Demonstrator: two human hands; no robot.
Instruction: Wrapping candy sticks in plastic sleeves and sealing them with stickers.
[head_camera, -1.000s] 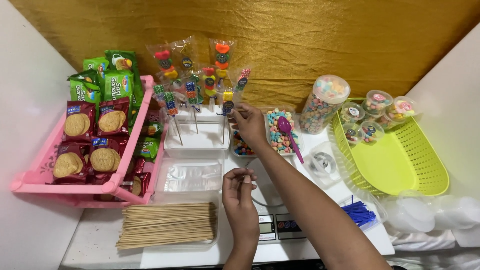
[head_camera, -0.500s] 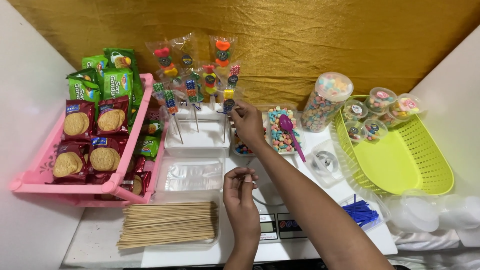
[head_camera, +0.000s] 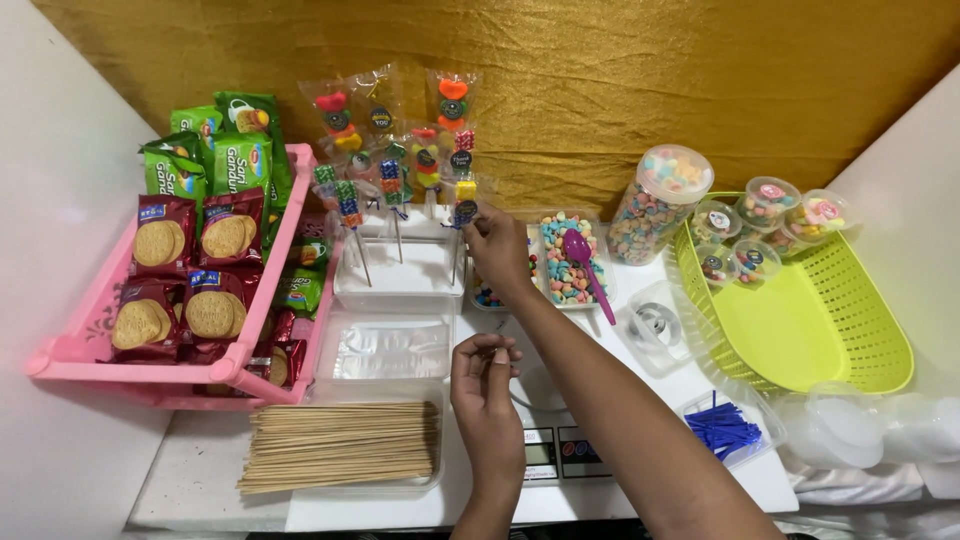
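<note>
Pinching a wrapped candy skewer (head_camera: 462, 215) in right hand (head_camera: 497, 250), left hand (head_camera: 487, 385) fingertips closed together

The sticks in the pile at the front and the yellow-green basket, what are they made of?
The sticks look like bare wood or bamboo: pale tan, matte, thin and straight. The basket looks like moulded plastic: even lime colour, smooth with a slight shine, walls pierced by a regular grid of little holes.

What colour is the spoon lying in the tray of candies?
The spoon is purple, resting across the candy tray beside the right hand; the head view shows it.
</note>
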